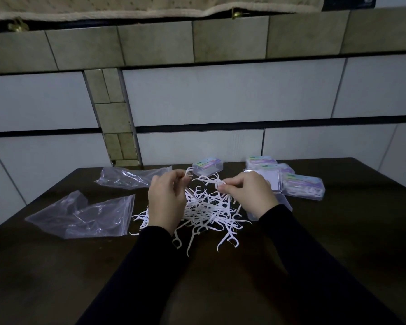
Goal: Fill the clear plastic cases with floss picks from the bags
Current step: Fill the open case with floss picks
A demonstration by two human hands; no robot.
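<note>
We see a dark brown wooden table (314,231) set against a wall of pale tiles (220,95). On its left side lie two crumpled clear plastic bags, the larger (84,215) nearer us and the other (129,177) further back. At the table's far right sits a cluster of clear plastic cases with pastel labels (303,185), one of them showing white picks inside, and a single labelled case (208,165) stands apart at the far centre; an open, unlabelled clear case (283,202) lies partly hidden behind the right wrist. In the middle spreads a loose heap of white plastic floss picks (209,212), their long axes pointing every way (no common direction that we can make out). The left hand (165,198), in a black sleeve, pinches one pick (189,172) with its forked head up. The right hand (246,193) pinches another pick (209,180), lying roughly level and running leftward.
</note>
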